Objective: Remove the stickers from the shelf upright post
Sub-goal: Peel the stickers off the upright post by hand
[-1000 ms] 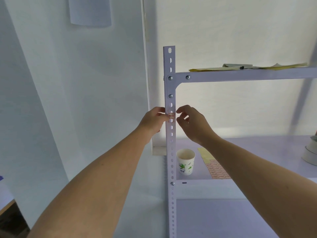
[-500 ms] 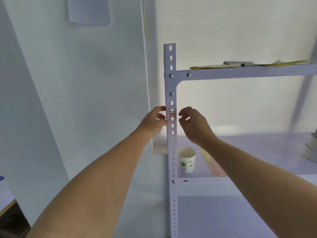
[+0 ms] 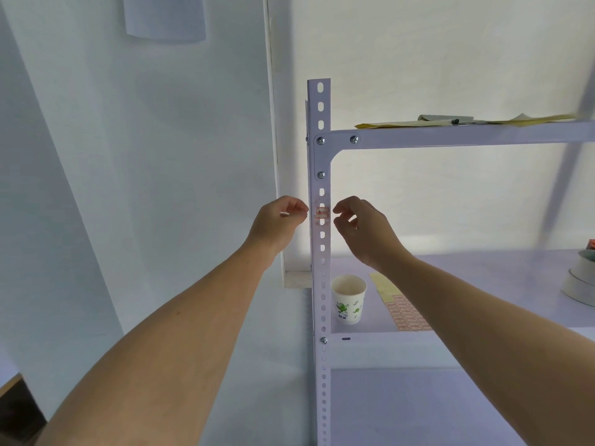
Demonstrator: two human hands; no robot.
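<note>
A white perforated upright post (image 3: 320, 268) rises through the middle of the view. Two small red-outlined stickers (image 3: 322, 213) sit one above the other on its front face, at hand height. My left hand (image 3: 279, 222) hovers just left of the post, fingers curled with thumb and forefinger pinched together, a small gap from the metal. My right hand (image 3: 360, 225) hovers just right of the post, fingers loosely curled and apart, holding nothing. Neither hand touches the stickers.
A paper cup (image 3: 348, 299) with green print stands on the middle shelf (image 3: 483, 278) beside the post. A yellow sticker sheet (image 3: 397, 304) lies behind it. Tape rolls (image 3: 581, 281) sit at far right. Papers (image 3: 467, 121) lie on the top shelf. A wall is at left.
Both hands have pulled sideways off the post, uncovering the two stickers that my fingers hid a second ago. The camera has tilted slightly.
</note>
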